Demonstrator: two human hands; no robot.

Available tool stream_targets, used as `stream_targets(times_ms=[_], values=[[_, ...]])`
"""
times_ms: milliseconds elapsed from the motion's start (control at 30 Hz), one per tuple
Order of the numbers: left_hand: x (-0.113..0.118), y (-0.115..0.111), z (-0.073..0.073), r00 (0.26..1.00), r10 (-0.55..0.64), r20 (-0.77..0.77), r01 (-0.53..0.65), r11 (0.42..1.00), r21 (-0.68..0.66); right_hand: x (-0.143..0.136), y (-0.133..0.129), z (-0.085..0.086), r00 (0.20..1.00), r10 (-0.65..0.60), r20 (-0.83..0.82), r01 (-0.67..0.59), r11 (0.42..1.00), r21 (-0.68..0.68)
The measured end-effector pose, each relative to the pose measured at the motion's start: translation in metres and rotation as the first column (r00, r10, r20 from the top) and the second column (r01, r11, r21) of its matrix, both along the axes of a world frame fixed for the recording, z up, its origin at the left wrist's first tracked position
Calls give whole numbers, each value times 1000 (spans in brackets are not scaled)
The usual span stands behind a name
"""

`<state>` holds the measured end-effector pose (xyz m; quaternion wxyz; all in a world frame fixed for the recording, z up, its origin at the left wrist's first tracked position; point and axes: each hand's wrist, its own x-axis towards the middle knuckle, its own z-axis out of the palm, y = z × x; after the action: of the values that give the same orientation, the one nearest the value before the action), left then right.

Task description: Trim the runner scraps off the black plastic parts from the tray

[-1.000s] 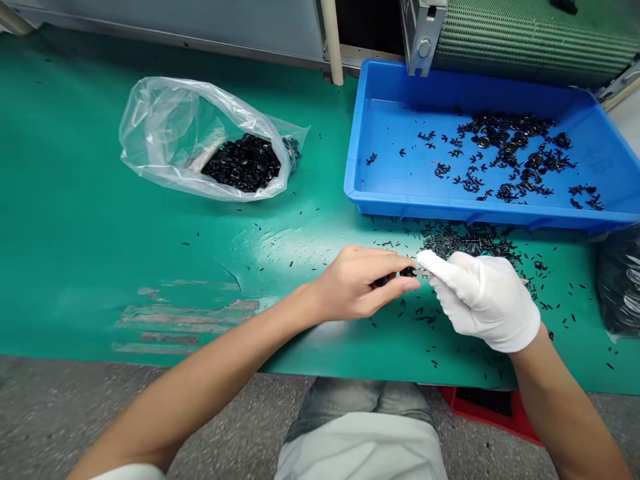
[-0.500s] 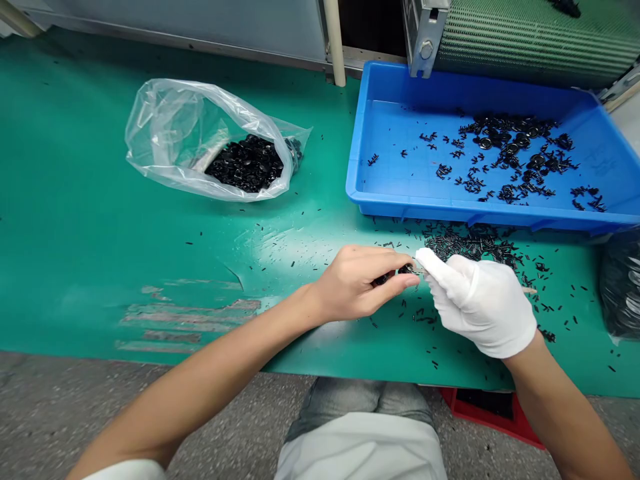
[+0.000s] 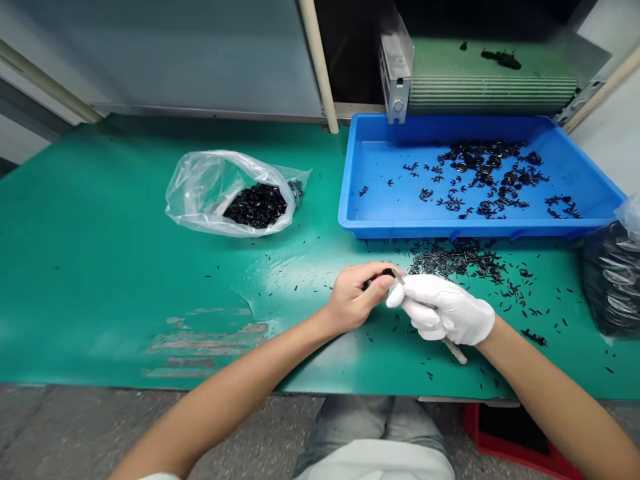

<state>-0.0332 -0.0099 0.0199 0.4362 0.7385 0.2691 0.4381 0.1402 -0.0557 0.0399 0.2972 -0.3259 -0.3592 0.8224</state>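
My bare left hand (image 3: 354, 298) is closed around small black plastic parts (image 3: 388, 272), mostly hidden by the fingers. In a white glove, my right hand (image 3: 443, 307) grips a thin knife whose worn handle (image 3: 456, 351) sticks out below the palm. The knife's narrow blade (image 3: 399, 276) touches or nearly touches the black part at my left fingertips. Beyond the gloved hand, a heap of short black plastic bits (image 3: 457, 261) lies on the green table top (image 3: 125, 267).
A blue tray (image 3: 400, 230) holds loose black parts under the end of a green conveyor belt (image 3: 490, 80). To the left lies an open clear bag (image 3: 195, 183) of black pieces. Another filled bag (image 3: 613, 280) stands at the right. Below the table edge is a red bin (image 3: 473, 427).
My right hand has turned, so the knife handle now points down toward me and its blade shows. The camera view has tilted up, bringing more of the conveyor into sight.
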Motion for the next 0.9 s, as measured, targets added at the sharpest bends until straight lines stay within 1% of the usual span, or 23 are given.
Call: stream_targets(times_ms=[33,100,200,267,333,433,467,500,533,567,600,633,667,700,733,767,800,833,900], values=[[0,0,0,999,-25,21,25,999,-38,2,0,-1,999,5,-46,-6,1000,-19],[1,-1,0,997,-55,59,61,994,-95,3,0,-2,997,-5,-83,5,1000,0],[0,-2,0,994,-67,89,78,988,-133,5,-2,-1,996,-62,-61,70,988,139],[-1,-2,0,994,-69,88,79,990,-115,7,-4,3,988,-148,-52,156,959,235],[-2,-2,0,994,-83,71,88,994,-62,7,-6,7,969,-238,-58,245,929,277],[-2,-2,-2,996,-74,40,74,997,19,5,-6,10,946,-318,-65,323,910,260],[-2,-2,-3,997,-66,30,65,998,8,4,-5,10,938,-340,-67,346,906,244],[-2,-1,-4,997,-63,33,64,997,-39,3,-4,9,927,-369,-71,376,900,222],[-2,0,-5,995,-83,62,90,988,-123,2,-3,8,910,-408,-76,415,888,200],[-2,1,-5,986,-122,113,147,958,-245,1,-1,7,889,-452,-80,459,871,177],[-2,2,-5,969,-164,184,225,894,-388,0,1,5,866,-494,-84,501,852,153],[-2,3,-3,945,-190,267,308,794,-524,0,4,4,841,-533,-91,540,831,130],[-2,5,0,917,-196,347,383,676,-630,1,6,3,817,-567,-102,576,810,113],[-1,8,4,896,-183,404,433,564,-704,1,8,2,794,-596,-119,607,788,103],[1,12,10,887,-157,433,452,481,-751,3,10,2,770,-623,-140,637,765,97],[3,17,17,888,-131,441,451,438,-778,4,12,2,743,-649,-164,667,740,92],[7,25,24,891,-113,439,442,431,-787,6,14,2,714,-675,-186,696,713,87],[13,35,33,901,-113,420,423,444,-790,8,15,3,684,-700,-203,724,685,78],[32,61,48,929,-139,343,364,506,-782,12,18,5,628,-747,-218,772,632,58]])
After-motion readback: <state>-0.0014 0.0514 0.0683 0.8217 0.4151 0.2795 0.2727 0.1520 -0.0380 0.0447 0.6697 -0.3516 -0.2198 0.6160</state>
